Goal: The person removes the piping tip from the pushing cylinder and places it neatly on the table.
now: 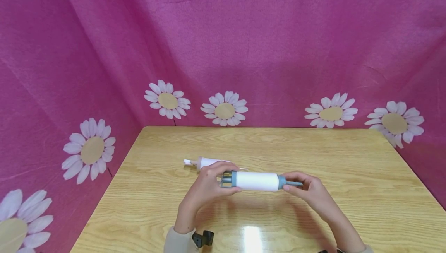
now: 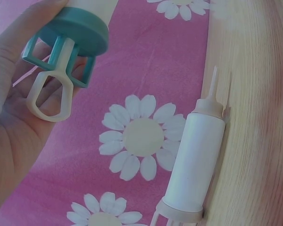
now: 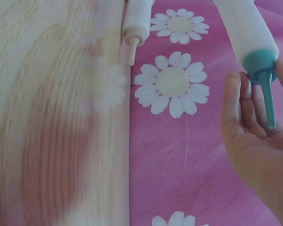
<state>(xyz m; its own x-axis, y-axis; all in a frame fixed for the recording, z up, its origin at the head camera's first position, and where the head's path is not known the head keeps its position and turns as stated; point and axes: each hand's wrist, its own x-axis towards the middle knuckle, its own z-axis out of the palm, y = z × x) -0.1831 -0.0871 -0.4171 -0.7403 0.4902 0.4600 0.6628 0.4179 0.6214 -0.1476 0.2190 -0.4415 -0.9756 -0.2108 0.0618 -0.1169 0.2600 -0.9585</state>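
Observation:
Held up level over the table is a white icing syringe (image 1: 257, 181) with teal end caps. My left hand (image 1: 209, 181) grips its handle end, thumb and fingers around the teal collar (image 2: 80, 30). A pale plunger ring (image 2: 52, 96) juts out toward the palm in the left wrist view. At the other end, my right hand (image 1: 308, 189) pinches the teal nozzle cap (image 3: 260, 61), and the thin nozzle (image 3: 269, 103) points into that palm. Behind my left hand a second white syringe (image 2: 193, 160) with beige ends lies on the table, partly covered in the head view.
The wooden table (image 1: 156, 206) runs back to a pink cloth (image 1: 265, 52) printed with white daisies, which also hangs along the sides. A black wrist mount (image 1: 203, 238) sits by the left sleeve (image 1: 178, 241).

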